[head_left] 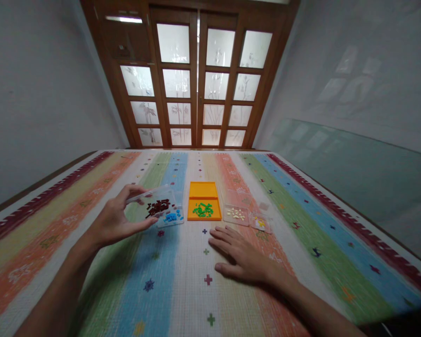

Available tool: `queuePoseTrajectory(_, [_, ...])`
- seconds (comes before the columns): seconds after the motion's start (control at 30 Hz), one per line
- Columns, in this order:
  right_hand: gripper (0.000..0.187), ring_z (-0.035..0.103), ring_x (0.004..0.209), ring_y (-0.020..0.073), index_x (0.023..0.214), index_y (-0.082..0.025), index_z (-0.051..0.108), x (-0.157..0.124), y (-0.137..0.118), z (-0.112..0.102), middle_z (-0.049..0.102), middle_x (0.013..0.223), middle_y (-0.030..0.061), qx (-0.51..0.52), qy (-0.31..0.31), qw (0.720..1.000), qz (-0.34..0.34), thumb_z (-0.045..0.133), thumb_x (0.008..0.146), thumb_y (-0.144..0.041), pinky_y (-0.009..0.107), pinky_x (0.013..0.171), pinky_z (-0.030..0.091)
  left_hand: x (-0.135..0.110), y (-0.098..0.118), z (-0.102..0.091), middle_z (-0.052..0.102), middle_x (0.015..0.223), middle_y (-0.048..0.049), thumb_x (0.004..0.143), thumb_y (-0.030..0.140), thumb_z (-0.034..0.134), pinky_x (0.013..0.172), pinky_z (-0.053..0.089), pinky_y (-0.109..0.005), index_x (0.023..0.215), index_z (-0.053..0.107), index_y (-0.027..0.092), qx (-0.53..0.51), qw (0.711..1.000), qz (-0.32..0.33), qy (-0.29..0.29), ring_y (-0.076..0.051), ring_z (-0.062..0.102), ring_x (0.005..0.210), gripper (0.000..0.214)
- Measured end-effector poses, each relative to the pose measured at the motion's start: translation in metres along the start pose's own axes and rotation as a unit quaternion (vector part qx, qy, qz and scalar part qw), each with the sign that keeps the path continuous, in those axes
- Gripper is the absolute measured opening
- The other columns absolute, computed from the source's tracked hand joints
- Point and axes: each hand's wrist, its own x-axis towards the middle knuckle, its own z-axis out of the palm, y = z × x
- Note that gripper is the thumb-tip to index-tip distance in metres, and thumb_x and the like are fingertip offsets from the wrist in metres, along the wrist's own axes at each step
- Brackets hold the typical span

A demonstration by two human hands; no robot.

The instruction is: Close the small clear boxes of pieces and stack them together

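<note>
My left hand grips a clear plastic box between thumb and fingers. Small dark brown pieces lie inside this box, which is tilted. Just beyond my left thumb, small blue pieces sit in another clear box, partly overlapped by the held one. My right hand rests palm down on the striped cloth, fingers stretched out, holding nothing. An orange box with its lid open stands ahead of both hands, with small green pieces in its front half.
To the right of the orange box are a clear box with cream pieces and a smaller one with yellow pieces. A striped cloth covers the table. Wooden doors with glass panes stand behind it, with walls on both sides.
</note>
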Motion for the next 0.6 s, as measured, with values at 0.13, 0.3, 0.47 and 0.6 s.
queuePoseTrajectory(0.13, [0.067,0.042,0.145,0.0313,0.157,-0.026,0.042,0.000,0.003,-0.005,0.046,0.158,0.0133,0.047,0.055,0.997,0.012,0.062,0.096,-0.047,0.055,0.119,0.037,0.016,0.025,0.016,0.071,0.112,-0.0069,0.076,0.044,0.082,0.089,0.061,-0.040,0.120,0.056,0.022,-0.049,0.998,0.045,0.003,-0.024,0.071,0.096,0.056])
queuePoseTrajectory(0.3, [0.071,0.048,0.141,0.0305,0.159,-0.033,0.034,0.002,0.008,-0.019,0.049,0.155,0.0119,0.138,0.109,0.984,0.034,0.062,0.096,-0.051,0.055,0.116,0.042,0.033,0.052,0.038,0.072,0.111,-0.0093,0.074,0.033,0.084,0.084,0.058,-0.034,0.122,0.059,0.020,-0.151,0.984,0.096,0.011,-0.022,0.070,0.093,0.056])
queuePoseTrajectory(0.47, [0.083,0.052,0.137,0.0312,0.162,-0.033,0.024,0.014,0.012,-0.031,0.051,0.151,0.0151,0.289,0.186,0.939,0.014,0.063,0.094,-0.061,0.059,0.113,0.042,0.042,0.068,0.063,0.072,0.110,-0.0080,0.072,0.022,0.085,0.085,0.057,-0.032,0.126,0.057,0.021,-0.272,0.955,0.119,0.006,-0.022,0.069,0.098,0.061])
queuePoseTrajectory(0.6, [0.095,0.054,0.134,0.0305,0.162,-0.034,0.016,0.028,0.002,-0.039,0.050,0.150,0.0161,0.408,0.216,0.887,-0.026,0.065,0.089,-0.067,0.055,0.110,0.046,0.045,0.076,0.080,0.067,0.118,-0.0092,0.074,0.021,0.083,0.091,0.058,-0.034,0.123,0.062,0.022,-0.337,0.932,0.128,-0.030,-0.024,0.066,0.109,0.053])
